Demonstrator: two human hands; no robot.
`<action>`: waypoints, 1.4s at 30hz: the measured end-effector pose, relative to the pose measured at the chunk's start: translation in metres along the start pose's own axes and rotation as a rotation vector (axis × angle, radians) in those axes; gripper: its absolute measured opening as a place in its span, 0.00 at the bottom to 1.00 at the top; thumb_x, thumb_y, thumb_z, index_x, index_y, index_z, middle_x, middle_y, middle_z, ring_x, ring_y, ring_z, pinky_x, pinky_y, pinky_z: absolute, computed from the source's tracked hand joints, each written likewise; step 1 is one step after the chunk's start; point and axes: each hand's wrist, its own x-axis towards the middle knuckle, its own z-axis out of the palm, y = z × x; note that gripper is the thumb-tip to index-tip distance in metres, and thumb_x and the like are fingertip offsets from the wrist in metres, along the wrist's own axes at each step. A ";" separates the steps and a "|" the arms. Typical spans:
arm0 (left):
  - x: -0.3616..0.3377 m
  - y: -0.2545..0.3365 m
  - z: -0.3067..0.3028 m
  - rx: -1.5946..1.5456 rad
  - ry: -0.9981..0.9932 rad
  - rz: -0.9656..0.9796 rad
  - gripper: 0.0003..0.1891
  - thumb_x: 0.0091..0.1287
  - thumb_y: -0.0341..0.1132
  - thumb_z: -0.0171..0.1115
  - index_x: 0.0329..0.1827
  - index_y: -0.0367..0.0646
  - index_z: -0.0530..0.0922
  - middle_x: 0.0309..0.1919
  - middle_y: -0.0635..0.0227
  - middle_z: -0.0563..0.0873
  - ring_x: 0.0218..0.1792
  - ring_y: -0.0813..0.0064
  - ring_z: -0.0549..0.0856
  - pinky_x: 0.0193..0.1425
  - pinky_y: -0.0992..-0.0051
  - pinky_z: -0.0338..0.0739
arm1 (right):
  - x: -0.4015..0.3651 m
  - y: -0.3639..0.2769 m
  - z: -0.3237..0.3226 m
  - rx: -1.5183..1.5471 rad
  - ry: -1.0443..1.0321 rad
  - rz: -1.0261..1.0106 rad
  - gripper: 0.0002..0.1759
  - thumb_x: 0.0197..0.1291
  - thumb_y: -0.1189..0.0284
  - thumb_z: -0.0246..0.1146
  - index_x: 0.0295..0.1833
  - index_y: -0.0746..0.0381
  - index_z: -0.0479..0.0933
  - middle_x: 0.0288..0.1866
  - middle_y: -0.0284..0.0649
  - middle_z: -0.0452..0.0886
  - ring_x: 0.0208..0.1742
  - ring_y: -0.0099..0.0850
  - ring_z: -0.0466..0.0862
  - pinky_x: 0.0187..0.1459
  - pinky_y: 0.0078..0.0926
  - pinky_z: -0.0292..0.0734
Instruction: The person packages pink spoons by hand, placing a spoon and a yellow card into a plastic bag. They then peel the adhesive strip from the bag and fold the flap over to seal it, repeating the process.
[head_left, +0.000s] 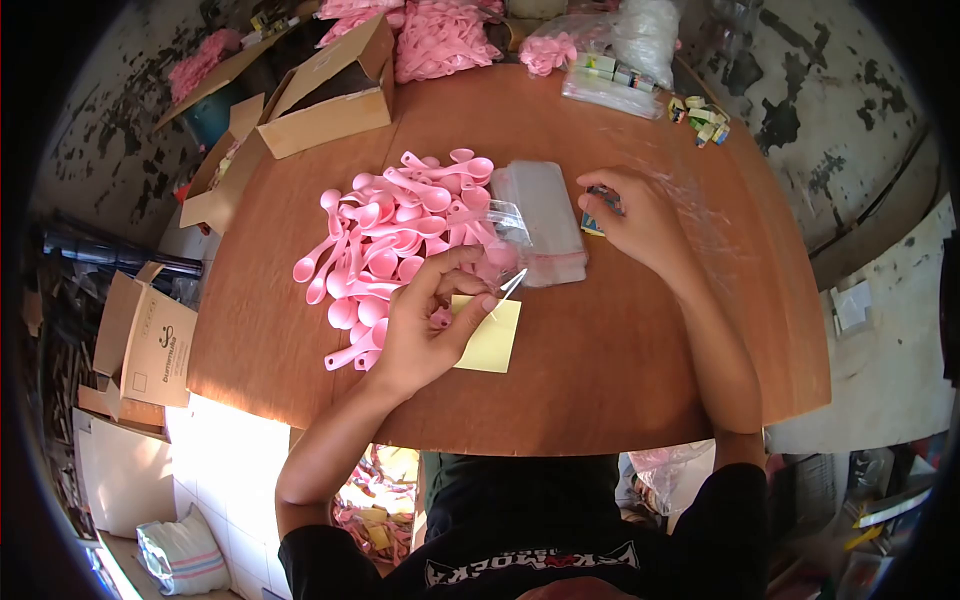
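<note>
A round brown desk [620, 380] stands among peeling walls, with two cardboard boxes [330, 95] at 11 o'clock. One heap of pink spoons [390, 235] lies at 9, one yellow note [492, 340] at 6. At centre, the left hand [425, 320] has its grip pinched on a clear bag [505, 245], beside one bag stack [545, 215]. The right hand [640, 225] has its grip curled over one small packet [600, 215] at 2.

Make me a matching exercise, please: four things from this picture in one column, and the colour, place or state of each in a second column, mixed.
Things:
1. spoons
2. paper note
3. open box
4. left hand

Descriptions:
a. yellow
b. at the far left edge of the table
c. holding a small clear bag
d. pink, in a pile

Pairs: 1-d, 2-a, 3-b, 4-c.
</note>
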 end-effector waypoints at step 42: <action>-0.002 -0.010 0.006 -0.255 -0.467 -0.054 0.23 0.67 0.27 0.67 0.64 0.38 0.72 0.41 0.65 0.87 0.43 0.78 0.85 0.47 0.75 0.78 | 0.048 -0.040 0.098 0.089 -0.085 -0.456 0.13 0.56 0.73 0.66 0.48 0.61 0.82 0.46 0.48 0.83 0.50 0.49 0.82 0.51 0.41 0.78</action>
